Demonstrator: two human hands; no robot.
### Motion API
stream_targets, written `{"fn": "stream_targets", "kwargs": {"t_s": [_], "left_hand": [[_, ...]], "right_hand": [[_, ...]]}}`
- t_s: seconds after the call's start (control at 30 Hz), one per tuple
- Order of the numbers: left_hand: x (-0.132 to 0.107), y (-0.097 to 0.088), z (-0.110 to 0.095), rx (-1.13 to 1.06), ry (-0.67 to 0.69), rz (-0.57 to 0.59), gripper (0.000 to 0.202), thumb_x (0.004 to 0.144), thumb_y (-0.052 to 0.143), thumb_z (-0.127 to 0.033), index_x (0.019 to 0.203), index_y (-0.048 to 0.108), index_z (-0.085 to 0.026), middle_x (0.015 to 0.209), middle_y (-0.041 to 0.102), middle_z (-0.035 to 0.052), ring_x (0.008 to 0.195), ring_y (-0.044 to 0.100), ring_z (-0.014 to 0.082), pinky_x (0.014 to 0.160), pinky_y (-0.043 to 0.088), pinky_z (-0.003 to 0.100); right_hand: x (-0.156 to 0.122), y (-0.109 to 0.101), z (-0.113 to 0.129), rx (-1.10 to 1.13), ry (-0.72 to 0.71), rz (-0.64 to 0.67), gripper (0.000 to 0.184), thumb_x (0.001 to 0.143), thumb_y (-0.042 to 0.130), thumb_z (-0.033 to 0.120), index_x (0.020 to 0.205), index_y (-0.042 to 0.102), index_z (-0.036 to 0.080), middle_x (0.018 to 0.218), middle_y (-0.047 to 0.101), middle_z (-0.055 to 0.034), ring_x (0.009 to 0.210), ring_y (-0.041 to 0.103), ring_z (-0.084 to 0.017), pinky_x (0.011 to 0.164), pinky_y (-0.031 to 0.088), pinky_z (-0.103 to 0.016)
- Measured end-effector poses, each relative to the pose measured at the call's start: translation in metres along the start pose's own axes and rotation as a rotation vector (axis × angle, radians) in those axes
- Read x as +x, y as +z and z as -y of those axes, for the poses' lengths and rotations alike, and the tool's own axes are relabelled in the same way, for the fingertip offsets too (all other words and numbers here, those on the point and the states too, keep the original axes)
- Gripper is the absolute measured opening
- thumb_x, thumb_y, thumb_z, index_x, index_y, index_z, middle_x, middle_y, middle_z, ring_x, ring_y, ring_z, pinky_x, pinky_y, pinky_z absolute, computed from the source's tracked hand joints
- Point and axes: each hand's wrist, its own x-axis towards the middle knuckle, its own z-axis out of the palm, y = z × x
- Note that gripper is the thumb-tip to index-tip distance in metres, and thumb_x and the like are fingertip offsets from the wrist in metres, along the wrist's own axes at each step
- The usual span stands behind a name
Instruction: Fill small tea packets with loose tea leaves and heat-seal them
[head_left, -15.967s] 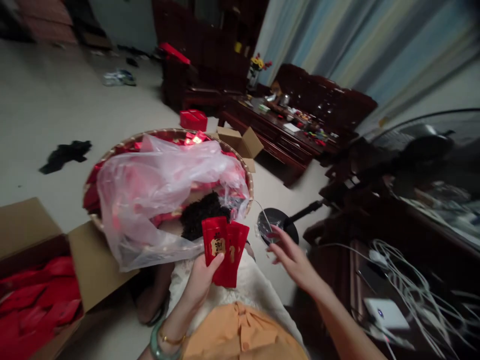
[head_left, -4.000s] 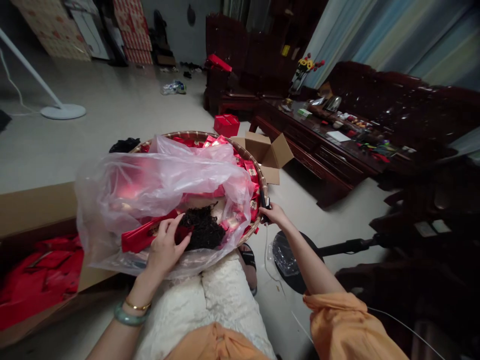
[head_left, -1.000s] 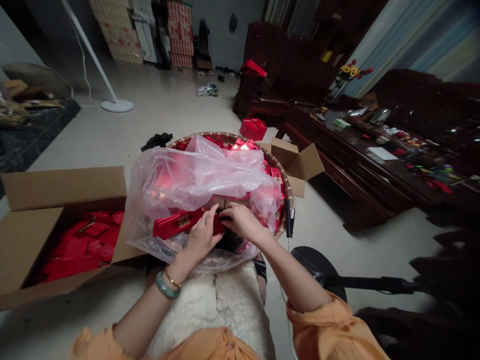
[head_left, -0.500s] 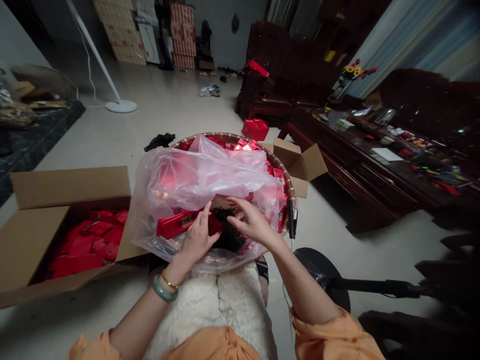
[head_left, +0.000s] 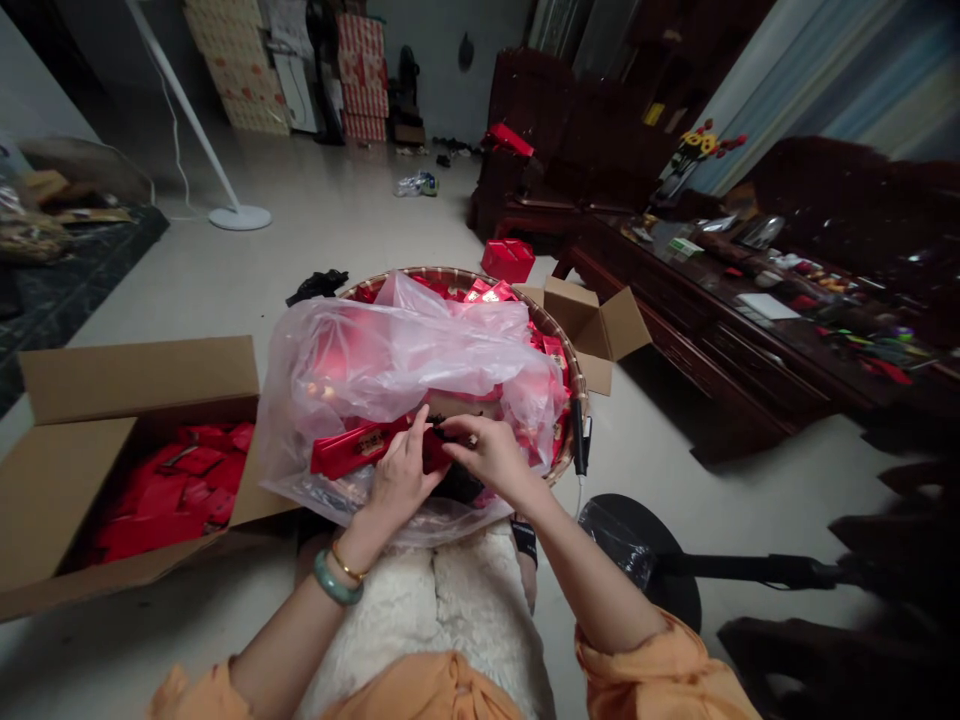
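1. Head view, frame centre: right hand is now closer to left hand; half a second ago its fingers were spread wider.
2. Left hand closed on red packets; they stick out toward frame left, more red between the hands.
3. Right thumb and fingertips nearly together beside that red; can't tell if pinching anything.
4. Black shreds below right fingers, amid plastic bag.
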Motion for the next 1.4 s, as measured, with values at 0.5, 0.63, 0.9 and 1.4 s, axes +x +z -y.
{"fn": "stream_targets", "kwargs": {"t_s": [0.5,0.63,0.9,1.4], "left_hand": [[0.002,0.000,0.003,-0.045,0.033,-0.039,0.077,0.075,0.066,-0.027,0.140,0.027,-0.017,0.121,0.055,0.0156,0.109,0.054,0.0275,0.093,0.046,0.042],[0.003,-0.005,-0.002,-0.040,0.061,-0.038,0.082,0.076,0.065,-0.026,0.144,0.019,-0.019,0.124,0.056,0.0131,0.112,0.055,0.0260,0.095,0.046,0.041],[0.005,-0.008,-0.003,0.073,0.140,-0.060,0.078,0.078,0.064,-0.027,0.143,0.023,-0.014,0.126,0.048,0.0186,0.119,0.049,0.0295,0.096,0.045,0.044],[-0.003,-0.005,0.000,0.062,0.180,-0.023,0.086,0.077,0.064,-0.034,0.145,0.015,-0.016,0.109,0.052,0.0140,0.099,0.055,0.0263,0.085,0.049,0.041]], "right_hand": [[-0.016,0.018,-0.020,0.095,0.049,-0.164,0.012,0.077,0.063,0.016,0.086,0.069,0.020,0.084,0.068,-0.0040,0.078,0.064,-0.016,0.073,0.051,-0.029],[-0.010,0.016,-0.015,0.116,0.062,-0.204,0.014,0.077,0.060,0.013,0.085,0.069,0.020,0.084,0.068,-0.0037,0.078,0.064,-0.016,0.072,0.052,-0.028],[-0.018,0.015,-0.014,0.050,-0.108,-0.108,0.031,0.078,0.057,0.008,0.107,0.062,0.020,0.103,0.062,-0.0070,0.093,0.059,-0.016,0.082,0.050,-0.029],[-0.023,0.009,-0.019,-0.059,-0.172,-0.061,0.012,0.087,0.056,0.023,0.091,0.066,0.018,0.087,0.062,-0.0041,0.079,0.058,-0.013,0.071,0.045,-0.023]]}}
